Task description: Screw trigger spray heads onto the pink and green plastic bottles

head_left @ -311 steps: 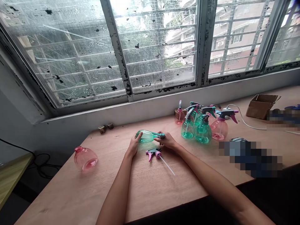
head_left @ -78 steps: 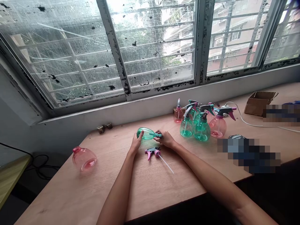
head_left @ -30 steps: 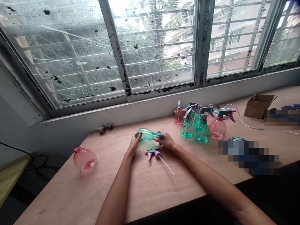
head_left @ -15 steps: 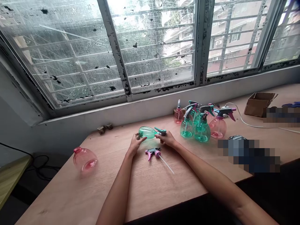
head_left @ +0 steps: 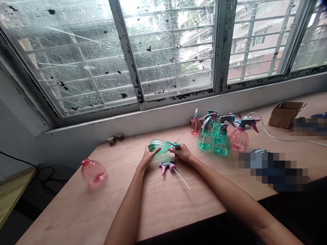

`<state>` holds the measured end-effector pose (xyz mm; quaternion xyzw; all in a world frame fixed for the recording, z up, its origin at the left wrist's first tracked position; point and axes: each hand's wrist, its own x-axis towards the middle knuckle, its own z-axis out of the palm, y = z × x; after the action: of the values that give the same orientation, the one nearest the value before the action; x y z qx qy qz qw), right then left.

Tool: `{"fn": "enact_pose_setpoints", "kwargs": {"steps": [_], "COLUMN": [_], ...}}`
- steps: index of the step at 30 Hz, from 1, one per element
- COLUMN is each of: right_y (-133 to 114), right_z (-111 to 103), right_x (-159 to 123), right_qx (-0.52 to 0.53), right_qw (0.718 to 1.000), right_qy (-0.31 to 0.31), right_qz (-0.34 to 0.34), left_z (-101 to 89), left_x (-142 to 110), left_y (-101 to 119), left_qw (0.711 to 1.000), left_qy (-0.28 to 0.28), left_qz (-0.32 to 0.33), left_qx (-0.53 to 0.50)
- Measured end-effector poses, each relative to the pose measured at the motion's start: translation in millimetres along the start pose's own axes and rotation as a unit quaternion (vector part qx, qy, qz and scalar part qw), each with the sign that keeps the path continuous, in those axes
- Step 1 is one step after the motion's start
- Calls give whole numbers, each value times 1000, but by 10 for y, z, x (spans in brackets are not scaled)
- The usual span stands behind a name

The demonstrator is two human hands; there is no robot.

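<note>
A green see-through spray bottle (head_left: 160,146) lies sideways between my two hands, its base to the left. My left hand (head_left: 148,156) is closed round the base end. At the other end, my right hand (head_left: 182,151) grips the spray head and neck, with the teal-and-grey trigger showing above the fingers. Just below on the table lies a loose pink-and-black spray head (head_left: 167,165) with its white tube pointing toward me. Farther left, a pink bottle (head_left: 94,173) without a spray head rests tilted on the wooden table (head_left: 122,207).
Several green and pink spray bottles (head_left: 221,144) with heads on stand in a group at right. Behind them are a white cable (head_left: 273,136) and an open cardboard box (head_left: 285,115). Two small brown pots (head_left: 111,140) sit near the wall below the window.
Both hands keep their hold on the green spray bottle, and the trigger on its head looks slightly turned. The whole view has shifted a little; the other things stay in place.
</note>
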<state>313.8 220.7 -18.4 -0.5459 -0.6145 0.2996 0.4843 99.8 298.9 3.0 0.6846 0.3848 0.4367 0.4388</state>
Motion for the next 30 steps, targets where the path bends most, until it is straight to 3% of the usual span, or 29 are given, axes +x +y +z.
{"fn": "enact_pose_setpoints", "kwargs": {"steps": [9,17,24,30], "right_y": [44,-3,55,79], "right_z": [-44,9,-34,-35], "right_x": [30,-6,3,39], "right_qx": [3,-2,2,25], "right_qw": [1000,1000,1000,999], "right_qy": [-1,-1,-8,1], "right_qz": [11,-5,16,37], "left_z": [40,0,-19,-18], "left_x": [2,73,25,30], "left_y": [-44,-19,42,-18], "left_qw": [999,999,998,997], "left_qy": [-21,28,-30,-45], "left_qz": [24,22,54,47], "left_qx": [15,8,-13,-28]}}
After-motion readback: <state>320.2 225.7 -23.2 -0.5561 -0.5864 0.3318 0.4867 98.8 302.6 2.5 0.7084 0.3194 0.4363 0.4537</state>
